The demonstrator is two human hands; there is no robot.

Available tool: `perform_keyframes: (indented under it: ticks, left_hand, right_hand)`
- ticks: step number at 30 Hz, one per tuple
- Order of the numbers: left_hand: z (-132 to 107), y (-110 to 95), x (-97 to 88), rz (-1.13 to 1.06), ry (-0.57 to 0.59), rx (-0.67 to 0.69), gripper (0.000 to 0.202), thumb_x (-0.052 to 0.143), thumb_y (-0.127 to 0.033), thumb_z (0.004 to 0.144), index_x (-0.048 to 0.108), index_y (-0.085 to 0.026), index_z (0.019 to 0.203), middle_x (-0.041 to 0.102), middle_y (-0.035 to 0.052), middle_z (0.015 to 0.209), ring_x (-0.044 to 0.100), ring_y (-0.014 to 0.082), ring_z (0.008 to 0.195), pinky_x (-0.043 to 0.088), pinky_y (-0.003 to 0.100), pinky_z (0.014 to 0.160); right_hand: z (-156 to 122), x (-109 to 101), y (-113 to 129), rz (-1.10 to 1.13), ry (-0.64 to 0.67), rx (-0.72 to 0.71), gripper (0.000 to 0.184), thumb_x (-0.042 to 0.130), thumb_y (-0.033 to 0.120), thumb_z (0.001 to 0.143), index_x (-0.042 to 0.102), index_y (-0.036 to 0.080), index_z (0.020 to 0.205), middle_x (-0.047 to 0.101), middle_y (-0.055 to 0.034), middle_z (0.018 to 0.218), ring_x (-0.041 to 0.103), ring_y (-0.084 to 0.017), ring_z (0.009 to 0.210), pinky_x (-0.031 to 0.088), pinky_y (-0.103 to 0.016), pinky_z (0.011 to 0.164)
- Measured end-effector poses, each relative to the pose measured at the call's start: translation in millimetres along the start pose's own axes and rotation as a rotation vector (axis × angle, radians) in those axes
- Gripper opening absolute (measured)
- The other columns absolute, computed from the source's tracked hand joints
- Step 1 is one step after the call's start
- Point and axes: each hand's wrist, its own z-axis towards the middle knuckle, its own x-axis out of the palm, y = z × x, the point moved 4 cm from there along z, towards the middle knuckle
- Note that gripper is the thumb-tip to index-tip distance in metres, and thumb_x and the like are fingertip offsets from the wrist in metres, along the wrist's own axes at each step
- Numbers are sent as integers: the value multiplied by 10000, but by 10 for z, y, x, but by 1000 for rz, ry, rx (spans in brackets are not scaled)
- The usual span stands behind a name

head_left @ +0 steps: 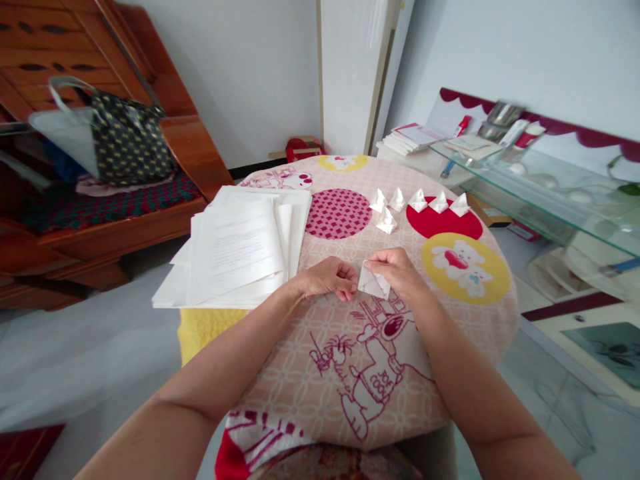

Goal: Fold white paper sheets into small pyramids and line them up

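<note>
"What's standing around you?"

"A wooden bench (193,153) is standing on my left, and I'm facing a cloth-covered table (280,380). A dotted bag (130,140) is sitting on the bench, its contents hiding from me. A stack of papers (235,250) is covering the table's left side."

"And your fingers?"

"My right hand (395,270) is pinching a small folded paper (373,281) over the table. My left hand (333,279) is curling its fingers together just beside it; I can't tell whether they're touching."

"Anything smaller?"

"Six folded paper shapes (387,223) are sitting beyond my right hand."
</note>
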Motion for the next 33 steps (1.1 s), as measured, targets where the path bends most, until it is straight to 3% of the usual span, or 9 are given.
perform_keyframes:
  ticks: [8, 13, 19, 24, 29, 33]
  left_hand:
    - [-7, 63, -52, -162, -14, -67, 232, 843, -295, 768, 711, -105, 789, 763, 84, 735, 708, 113, 610, 551, 189, 575]
    - [5, 81, -71, -224, -32, -63, 230, 863, -268, 753, 728, -99, 831, 774, 90, 761, 731, 121, 659, 567, 180, 608]
    - [-9, 69, -42, -191, -31, -87, 276, 846, -320, 766, 722, -79, 820, 772, 114, 734, 737, 137, 640, 565, 177, 573]
    - [-14, 52, -30, -137, -54, -90, 261, 814, -320, 794, 685, -95, 768, 749, 78, 664, 709, 114, 566, 540, 162, 522]
    - [-4, 27, 4, -73, -31, -53, 253, 781, -316, 824, 655, -113, 741, 734, 49, 645, 704, 106, 562, 540, 163, 522]
    - [-23, -34, 34, -39, -1, 19, 258, 782, -326, 818, 648, -119, 738, 731, 51, 653, 701, 114, 556, 532, 173, 508]
  right_hand:
    - [-34, -32, 156, -74, -59, -211, 255, 683, 391, 790, 709, 153, 705, 618, -10, 617, 514, -133, 567, 379, -243, 507]
    - [-24, -31, 153, -77, -87, -242, 272, 668, 399, 813, 689, 159, 688, 606, -7, 612, 507, -134, 565, 373, -246, 504]
    - [-51, -17, 218, -144, -169, -285, 282, 644, 392, 808, 674, 156, 657, 571, 3, 575, 484, -130, 554, 356, -247, 503]
    - [-87, 21, 283, -203, -207, -344, 282, 625, 385, 810, 673, 154, 655, 581, -1, 574, 487, -130, 567, 362, -251, 527]
    - [-71, 17, 237, -139, -182, -288, 262, 655, 380, 775, 667, 162, 629, 570, 5, 548, 466, -119, 531, 338, -243, 492]
    - [-34, -5, 105, 84, -130, -94, 256, 713, 409, 714, 675, 167, 638, 581, 2, 539, 462, -114, 470, 327, -238, 438]
